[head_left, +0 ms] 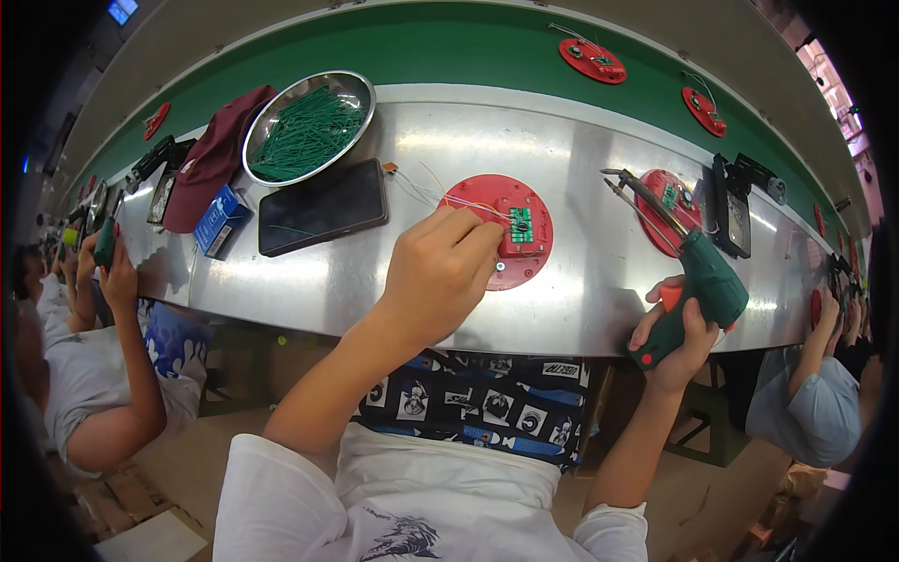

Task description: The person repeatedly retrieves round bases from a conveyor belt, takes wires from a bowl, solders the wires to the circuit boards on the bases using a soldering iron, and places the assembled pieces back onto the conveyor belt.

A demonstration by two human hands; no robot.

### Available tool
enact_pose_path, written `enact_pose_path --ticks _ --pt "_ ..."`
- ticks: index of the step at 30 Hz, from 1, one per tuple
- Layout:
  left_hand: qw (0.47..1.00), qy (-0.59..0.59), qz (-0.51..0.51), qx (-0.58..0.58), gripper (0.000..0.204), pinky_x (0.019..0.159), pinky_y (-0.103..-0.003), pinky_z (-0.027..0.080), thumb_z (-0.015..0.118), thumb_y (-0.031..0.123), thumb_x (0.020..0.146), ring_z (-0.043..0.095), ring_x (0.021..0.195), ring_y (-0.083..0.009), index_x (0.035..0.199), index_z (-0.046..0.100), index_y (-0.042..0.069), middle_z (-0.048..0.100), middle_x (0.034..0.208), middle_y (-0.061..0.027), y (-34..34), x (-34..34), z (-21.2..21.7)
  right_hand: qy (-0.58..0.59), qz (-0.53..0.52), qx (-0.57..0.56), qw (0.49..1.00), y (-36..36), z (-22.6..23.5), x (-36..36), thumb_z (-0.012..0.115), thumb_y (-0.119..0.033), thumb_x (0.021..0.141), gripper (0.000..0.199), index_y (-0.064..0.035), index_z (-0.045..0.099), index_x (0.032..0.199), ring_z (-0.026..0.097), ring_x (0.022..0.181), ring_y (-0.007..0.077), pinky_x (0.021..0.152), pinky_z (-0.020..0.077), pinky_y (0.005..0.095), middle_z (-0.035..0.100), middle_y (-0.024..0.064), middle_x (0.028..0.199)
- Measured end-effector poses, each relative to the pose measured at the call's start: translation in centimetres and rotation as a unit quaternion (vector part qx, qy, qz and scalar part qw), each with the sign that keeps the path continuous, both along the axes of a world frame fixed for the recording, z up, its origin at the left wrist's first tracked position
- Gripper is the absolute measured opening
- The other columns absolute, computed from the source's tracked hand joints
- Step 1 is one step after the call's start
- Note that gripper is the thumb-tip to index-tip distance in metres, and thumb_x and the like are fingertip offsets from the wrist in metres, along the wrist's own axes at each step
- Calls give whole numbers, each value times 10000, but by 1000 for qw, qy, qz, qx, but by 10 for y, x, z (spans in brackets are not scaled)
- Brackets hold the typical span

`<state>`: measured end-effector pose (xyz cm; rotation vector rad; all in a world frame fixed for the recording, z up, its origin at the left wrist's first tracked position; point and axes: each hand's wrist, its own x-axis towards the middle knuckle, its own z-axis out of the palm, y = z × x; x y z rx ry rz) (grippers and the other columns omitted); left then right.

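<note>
Fingers of the left hand (440,273) pinch a thin wire onto the green board (521,226) on the red disc (496,231). Well right, the right hand (676,342) grips the soldering gun (698,272), tip pointing far-left toward that board.

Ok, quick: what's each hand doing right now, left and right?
Left hand: fingers pinched on thin wires at the red disc.
Right hand: closed around the green soldering gun.

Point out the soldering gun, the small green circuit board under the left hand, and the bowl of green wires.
soldering gun (709,273): head view, on its green body above the right hand.
green circuit board (521,225): head view, on the board's middle, on the red disc.
bowl of green wires (359,86): head view, on its bare metal rim.
</note>
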<state>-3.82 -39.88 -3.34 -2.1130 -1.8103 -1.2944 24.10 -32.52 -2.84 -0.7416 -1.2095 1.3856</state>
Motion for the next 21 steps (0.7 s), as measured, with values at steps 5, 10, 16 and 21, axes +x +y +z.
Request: enact_pose_path --ticks 5,10,16,21 --pt "1000 11 6 -2 136 676 -372 524 706 -18 776 644 764 -289 912 694 -15 657 845 -119 1 1 2 -23 -39 10 999 -4 2 -5 489 -271 988 385 102 492 1085 521 397 167 330 446 275 573 192 868" --pt "1000 13 12 -7 131 667 -371 524 703 -23 776 644 757 -285 906 695 -12 660 844 -113 2 0 2 12 -29 -12 999 -1 2 0 498 -267 984 377 90 523 1101 535 409 202 355 452 305 599 211 874" --pt "998 5 39 47 275 729 -403 504 718 70 752 607 848 -313 1020 674 21 631 941 -118 6 1 5 9 -76 -33 997 0 3 -4 447 -316 1019 409 84 509 1081 521 403 155 332 436 268 576 170 870" --pt "986 121 -43 -102 635 961 -465 359 770 240 690 547 1069 -348 1276 580 87 628 1156 -127 21 -3 42 65 -156 -35 985 1 -2 -3 441 -319 1024 380 41 526 1108 522 438 151 361 426 281 582 144 902"
